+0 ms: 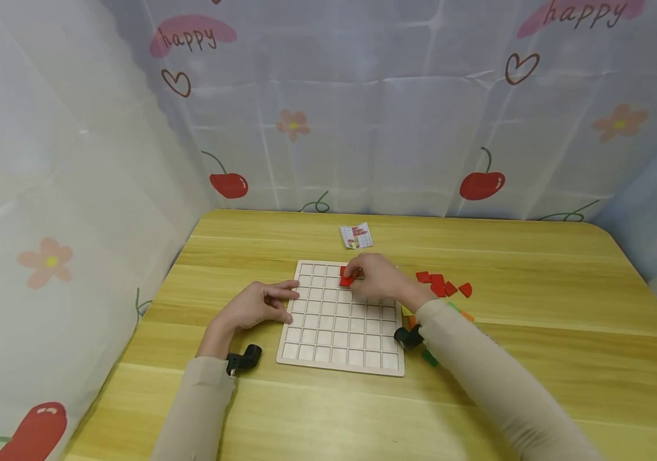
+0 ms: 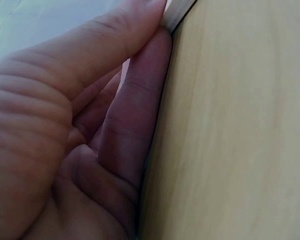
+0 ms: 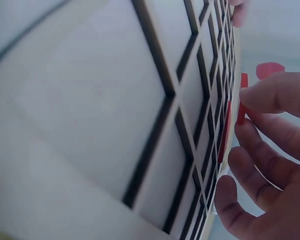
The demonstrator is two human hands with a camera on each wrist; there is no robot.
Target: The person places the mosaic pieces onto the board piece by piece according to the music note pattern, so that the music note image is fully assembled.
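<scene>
Between thumb and index finger, my right hand pinches a small flat red tile, held on edge just over the far part of the white grid board. Beside it, a second red tile lies on the board. In the head view these red pieces show right at the right fingertips and are partly covered by them. My left hand rests at the board's left edge, its fingers extended with the tips touching the edge. Up close in the left wrist view, the thumb reaches the board's corner.
Several loose red pieces lie right of the board. Orange pieces and a green piece show around the right sleeve, which partly hides them. A small printed card with a coloured grid pattern lies behind the board. Printed curtains surround the table.
</scene>
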